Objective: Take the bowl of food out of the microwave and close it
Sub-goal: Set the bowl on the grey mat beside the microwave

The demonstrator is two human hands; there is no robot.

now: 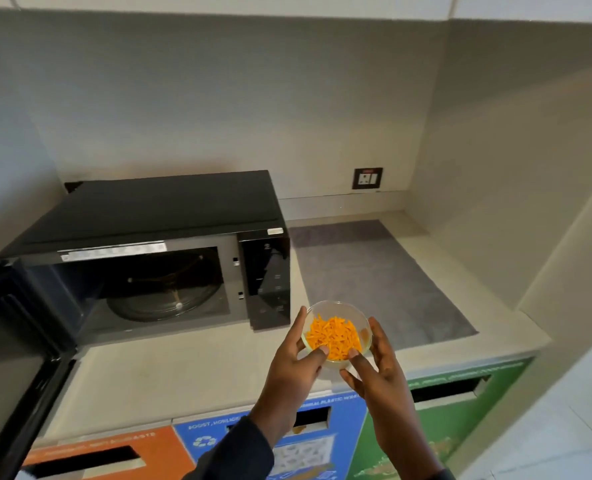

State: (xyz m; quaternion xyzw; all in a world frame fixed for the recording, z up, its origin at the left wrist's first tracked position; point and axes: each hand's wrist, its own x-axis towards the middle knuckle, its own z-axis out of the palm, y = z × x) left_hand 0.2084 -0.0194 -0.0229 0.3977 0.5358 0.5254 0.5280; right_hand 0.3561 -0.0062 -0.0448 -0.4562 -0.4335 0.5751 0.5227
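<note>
A small clear bowl (336, 311) filled with orange food strips (334, 336) is held above the counter, just right of the microwave's front corner. My left hand (296, 368) grips its left side and my right hand (379, 367) grips its right side, thumbs over the rim. The black microwave (170, 209) stands on the counter at the left. Its door (14, 348) is swung wide open to the left. The cavity shows only the glass turntable (166, 303).
A grey mat (374, 278) lies on the beige counter (170, 382) right of the microwave. A wall socket (367, 178) sits on the back wall. Orange, blue and green waste-bin fronts (460, 410) with slots line the counter's face below. Walls close the right side.
</note>
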